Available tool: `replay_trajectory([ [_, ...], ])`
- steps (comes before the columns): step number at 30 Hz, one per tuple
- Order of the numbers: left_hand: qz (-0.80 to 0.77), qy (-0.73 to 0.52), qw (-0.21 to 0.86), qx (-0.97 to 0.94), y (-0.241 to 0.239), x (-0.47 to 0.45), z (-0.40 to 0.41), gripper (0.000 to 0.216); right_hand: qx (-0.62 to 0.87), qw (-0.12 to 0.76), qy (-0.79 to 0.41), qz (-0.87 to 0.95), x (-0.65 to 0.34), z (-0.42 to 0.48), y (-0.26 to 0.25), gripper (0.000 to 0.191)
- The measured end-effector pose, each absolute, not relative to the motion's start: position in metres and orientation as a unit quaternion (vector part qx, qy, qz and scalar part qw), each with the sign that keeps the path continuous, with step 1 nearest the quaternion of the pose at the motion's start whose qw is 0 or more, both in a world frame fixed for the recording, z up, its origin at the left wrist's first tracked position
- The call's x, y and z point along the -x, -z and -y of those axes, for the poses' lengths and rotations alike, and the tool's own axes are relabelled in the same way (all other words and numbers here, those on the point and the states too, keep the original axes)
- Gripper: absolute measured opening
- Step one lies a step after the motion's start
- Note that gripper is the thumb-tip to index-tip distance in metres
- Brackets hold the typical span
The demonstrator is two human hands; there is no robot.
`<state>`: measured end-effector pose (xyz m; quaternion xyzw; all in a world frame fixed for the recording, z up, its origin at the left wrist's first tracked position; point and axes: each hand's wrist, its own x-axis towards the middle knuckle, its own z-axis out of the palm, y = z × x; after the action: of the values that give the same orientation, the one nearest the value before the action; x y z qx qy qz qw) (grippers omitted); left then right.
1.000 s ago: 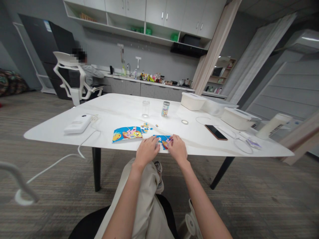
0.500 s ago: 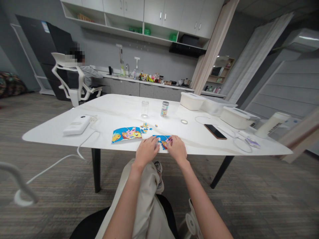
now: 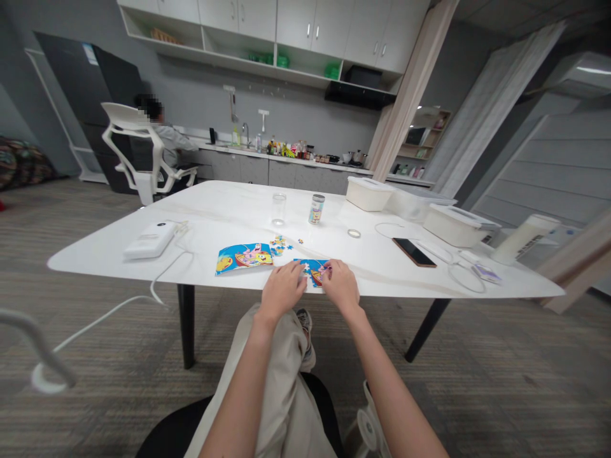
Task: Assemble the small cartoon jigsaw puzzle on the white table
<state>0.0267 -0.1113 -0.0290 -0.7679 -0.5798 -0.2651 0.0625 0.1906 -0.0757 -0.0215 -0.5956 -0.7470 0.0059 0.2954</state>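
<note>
A partly joined jigsaw puzzle, blue with a cartoon boat scene, lies near the front edge of the white table. Over its left side rests my left hand, fingers lying forward and holding nothing that I can see. My right hand has its bent fingers closed on the puzzle's right side, covering that part. Left of the hands lies a slightly curled picture sheet with the cartoon characters. Several loose puzzle pieces are scattered just beyond the sheet's right end.
A clear jar and a printed canister stand farther back, with a ring-shaped lid beside them. To the right are a phone, cables and storage boxes. A white device lies left. A person sits beyond.
The view has shifted very slightly. Both hands keep their places at the puzzle, with no clear movement of any piece.
</note>
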Motion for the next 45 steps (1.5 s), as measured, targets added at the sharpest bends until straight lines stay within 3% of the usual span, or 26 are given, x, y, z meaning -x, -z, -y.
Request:
replay_trajectory([
  [7,0.577,0.278,0.061,0.765,0.034,-0.026,0.111,0.033,0.597,0.288,-0.008,0.748,-0.191,0.076,0.021,0.022],
  [14,0.593,0.368,0.094,0.71,0.022,-0.016,0.079,0.041,0.6,0.288,-0.011,0.747,-0.19,0.077,0.019,0.022],
  [19,0.647,0.255,0.118,0.708,-0.002,0.009,0.028,0.035,0.602,0.286,-0.009,0.746,-0.189,0.078,0.018,0.022],
  [25,0.662,0.181,0.072,0.724,0.014,0.028,0.003,0.028,0.602,0.286,-0.01,0.745,-0.19,0.077,0.021,0.022],
  [45,0.613,0.249,0.041,0.749,0.019,0.033,0.006,0.022,0.602,0.285,0.0,0.746,-0.19,0.077,0.022,0.022],
])
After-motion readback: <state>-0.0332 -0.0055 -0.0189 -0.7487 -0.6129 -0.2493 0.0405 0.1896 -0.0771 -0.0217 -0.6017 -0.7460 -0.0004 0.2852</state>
